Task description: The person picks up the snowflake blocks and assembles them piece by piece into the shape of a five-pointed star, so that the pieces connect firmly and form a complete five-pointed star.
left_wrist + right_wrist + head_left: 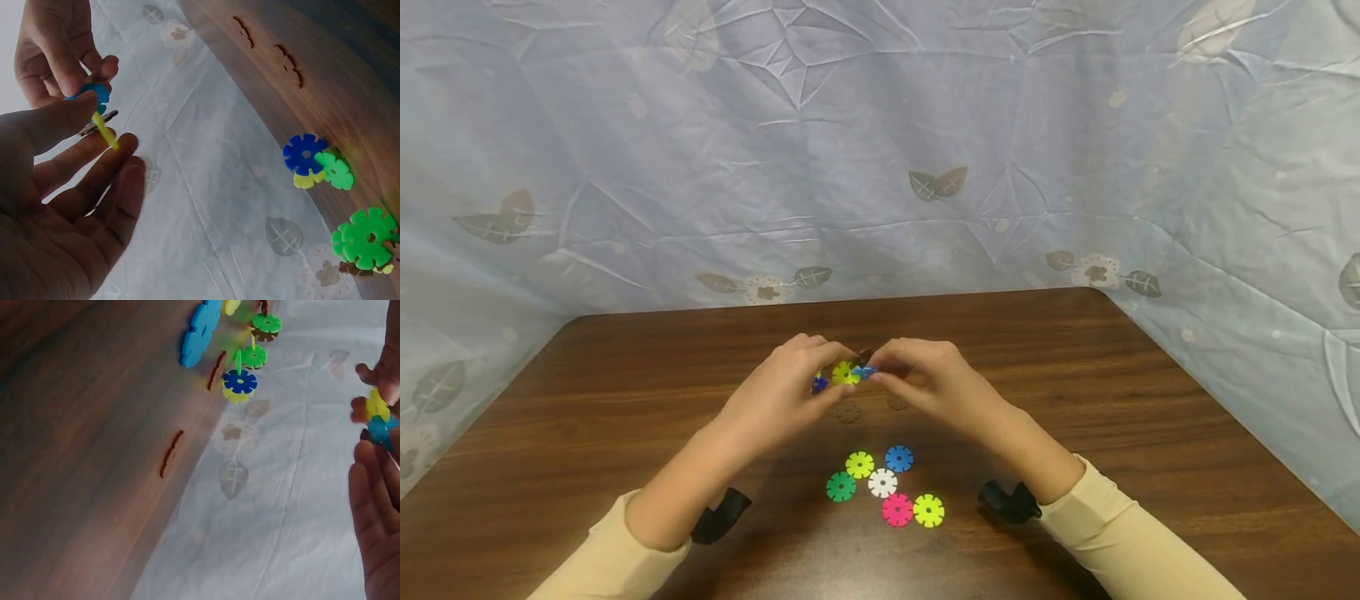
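Note:
Above the table, both hands meet at a small cluster of notched plastic discs. My left hand [782,379] pinches a yellow disc [846,372] between thumb and fingers. My right hand [928,379] pinches a blue disc [864,372] right against the yellow one. A brown disc [100,122] shows edge-on between them in the left wrist view, crossing the yellow one. In the right wrist view the yellow disc [377,405] and blue disc [379,429] overlap, with fingertips hiding parts of both.
Nearer me lie loose discs: green [841,487], white [882,483], pink [897,509], blue [898,457] and two yellow. Two brown discs [848,412] lie beneath the hands. Joined discs, dark blue [305,155] and green [370,237], stand farther back. A patterned curtain [880,150] surrounds the table.

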`<control>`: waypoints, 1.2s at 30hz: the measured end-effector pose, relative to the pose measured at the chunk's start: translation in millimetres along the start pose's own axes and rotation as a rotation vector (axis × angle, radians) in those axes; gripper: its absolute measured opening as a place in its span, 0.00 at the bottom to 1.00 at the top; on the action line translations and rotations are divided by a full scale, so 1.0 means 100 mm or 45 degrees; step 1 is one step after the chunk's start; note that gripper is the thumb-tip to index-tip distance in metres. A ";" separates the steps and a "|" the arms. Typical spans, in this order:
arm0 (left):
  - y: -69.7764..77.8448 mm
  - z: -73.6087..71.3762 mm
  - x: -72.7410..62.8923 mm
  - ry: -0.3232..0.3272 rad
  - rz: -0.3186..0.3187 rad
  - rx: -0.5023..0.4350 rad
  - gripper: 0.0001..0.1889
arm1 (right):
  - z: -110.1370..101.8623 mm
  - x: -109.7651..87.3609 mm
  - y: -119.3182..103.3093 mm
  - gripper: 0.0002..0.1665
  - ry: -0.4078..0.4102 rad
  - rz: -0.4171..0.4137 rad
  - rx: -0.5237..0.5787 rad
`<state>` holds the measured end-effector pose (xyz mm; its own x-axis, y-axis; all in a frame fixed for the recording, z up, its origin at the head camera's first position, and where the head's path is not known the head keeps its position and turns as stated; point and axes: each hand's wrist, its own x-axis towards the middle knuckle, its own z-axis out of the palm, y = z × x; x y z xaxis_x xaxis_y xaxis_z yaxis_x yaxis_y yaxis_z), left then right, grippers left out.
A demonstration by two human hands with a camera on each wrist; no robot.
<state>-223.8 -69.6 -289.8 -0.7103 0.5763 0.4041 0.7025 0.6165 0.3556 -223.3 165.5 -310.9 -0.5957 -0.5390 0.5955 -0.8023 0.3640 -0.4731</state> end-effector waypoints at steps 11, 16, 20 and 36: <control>-0.29 0.00 -0.01 -0.287 -0.339 0.089 0.15 | -0.15 -0.02 0.06 0.06 -0.005 0.115 -0.145; -0.38 0.07 0.00 -0.460 -0.442 0.172 0.17 | -0.19 -0.04 0.06 0.07 -0.018 0.139 -0.150; -0.44 0.12 -0.01 -0.565 -0.466 0.239 0.15 | -0.20 -0.04 0.06 0.07 -0.031 0.152 -0.149; -0.57 0.19 -0.05 -0.543 -0.456 0.291 0.12 | -0.21 -0.04 0.10 0.06 -0.068 0.200 -0.140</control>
<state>-261.2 -97.0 -328.4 -0.8892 0.4468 -0.0980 0.4226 0.8844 0.1978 -229.3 187.1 -304.6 -0.7136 -0.5072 0.4833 -0.7005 0.5262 -0.4821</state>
